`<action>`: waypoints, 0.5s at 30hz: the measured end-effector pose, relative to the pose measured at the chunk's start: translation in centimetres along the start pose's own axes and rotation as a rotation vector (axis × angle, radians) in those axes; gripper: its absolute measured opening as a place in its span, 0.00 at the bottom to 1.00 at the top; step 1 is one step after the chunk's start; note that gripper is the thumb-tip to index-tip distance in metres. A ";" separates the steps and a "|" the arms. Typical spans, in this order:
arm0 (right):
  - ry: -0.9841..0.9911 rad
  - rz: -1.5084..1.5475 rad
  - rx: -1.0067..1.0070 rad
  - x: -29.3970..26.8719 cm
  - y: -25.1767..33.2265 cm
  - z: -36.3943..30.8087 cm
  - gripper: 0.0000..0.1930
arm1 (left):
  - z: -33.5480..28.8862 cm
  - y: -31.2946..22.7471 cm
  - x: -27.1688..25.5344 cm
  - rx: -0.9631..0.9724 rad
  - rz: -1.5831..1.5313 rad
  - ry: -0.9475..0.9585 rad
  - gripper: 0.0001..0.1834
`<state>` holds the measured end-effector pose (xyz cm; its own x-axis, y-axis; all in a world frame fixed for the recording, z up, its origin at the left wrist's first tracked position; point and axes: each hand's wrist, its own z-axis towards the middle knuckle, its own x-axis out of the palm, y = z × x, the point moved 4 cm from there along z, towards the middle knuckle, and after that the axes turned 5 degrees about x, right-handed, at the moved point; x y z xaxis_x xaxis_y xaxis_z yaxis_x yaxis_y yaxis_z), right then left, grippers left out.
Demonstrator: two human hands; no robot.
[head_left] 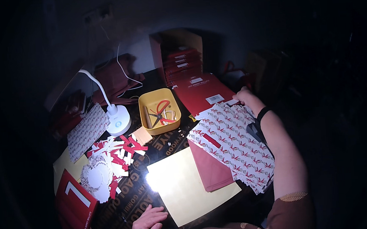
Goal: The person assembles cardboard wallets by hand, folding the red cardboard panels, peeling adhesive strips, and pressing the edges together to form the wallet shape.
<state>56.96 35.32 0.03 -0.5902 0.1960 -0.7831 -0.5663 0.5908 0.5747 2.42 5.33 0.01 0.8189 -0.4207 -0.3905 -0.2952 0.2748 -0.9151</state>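
Note:
My left hand [148, 225] lies on the table beside the lower left edge of a pale yellow sheet [188, 178], fingers loosely stretched and holding nothing. My right arm reaches forward past a pile of patterned paper sheets [236, 145]. My right hand [246, 96] has its fingers curled together at the right edge of a red printed packet [203, 92]; whatever they grip is hidden. Dark red paper [212, 167] lies partly under the patterned pile and over the yellow sheet. A small red strip [211, 140] rests on the patterned sheets.
A yellow tray [145, 129] holds orange-handled scissors [159, 115]. Behind it, an open box [156, 52] contains stacked red packets. A white lamp [118, 120] stands left, beside red and white paper strips [120, 155]. A red numbered packet [76, 205] lies at the near left.

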 end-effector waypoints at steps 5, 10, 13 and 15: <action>-0.313 -0.370 -0.049 -6.3 -9.7 10.8 0.23 | 2.8 0.6 0.8 0.065 -0.097 0.090 0.15; -0.255 0.630 0.102 -1.5 -0.7 3.0 0.23 | 0.1 -0.1 -0.3 -0.016 -0.022 -0.028 0.14; -0.407 0.906 0.080 -5.2 -2.9 3.1 0.15 | 1.1 -0.1 0.0 0.057 -0.008 0.022 0.14; -0.519 0.947 -0.035 -7.0 -2.3 1.3 0.13 | 1.1 -0.1 0.1 0.074 0.011 0.033 0.14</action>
<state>63.14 33.57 3.94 -0.4854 0.8741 -0.0170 -0.0290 0.0034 0.9996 3.03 6.21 0.16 0.7984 -0.4455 -0.4051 -0.2663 0.3422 -0.9011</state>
